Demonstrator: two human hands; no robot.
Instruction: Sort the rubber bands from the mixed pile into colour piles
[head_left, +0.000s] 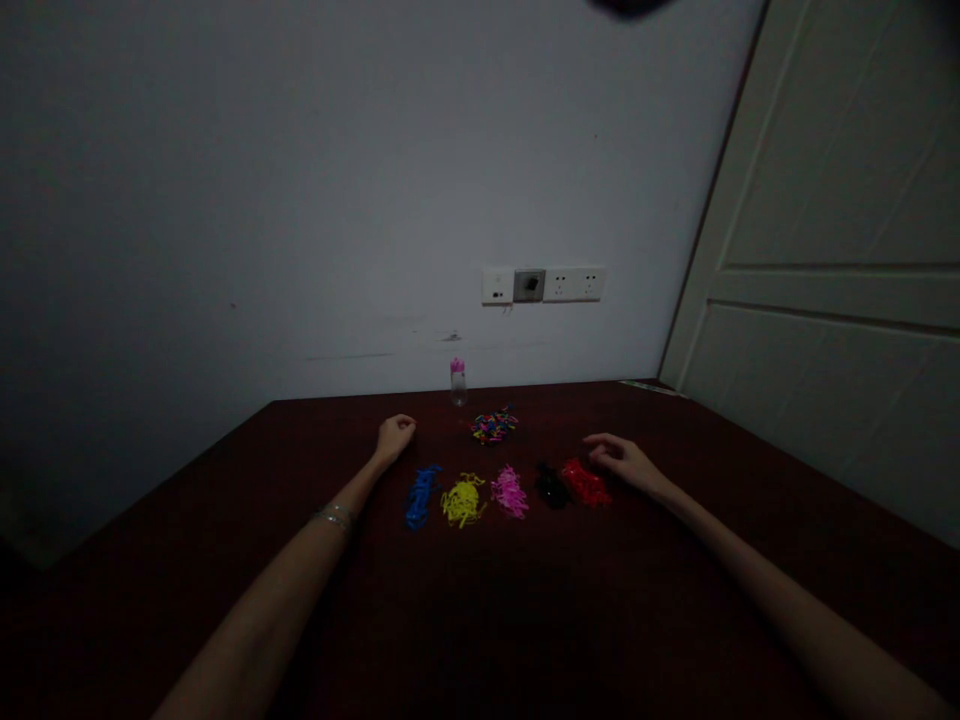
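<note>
My left hand (396, 437) rests on the dark table with its fingers curled in, and no object shows in it. It lies behind a pile of small blue strips (421, 497). My right hand (621, 460) has its fingers stretched out and thumb apart, close by a pile of small red pieces (587, 484). Between the hands, piles of yellow strips (463, 500), pink strips (510, 492) and black pieces (553, 486) form a row with the blue and red ones. Behind them sits a heap of mixed-colour small pieces (495, 426). What exactly the pieces are is too small to tell.
A clear bottle with a pink top (458, 384) stands upright near the wall, at the back of the table (480, 610). Sockets and a switch (544, 285) are set in the wall. A panelled door (832, 300) is on the right. The light is dim.
</note>
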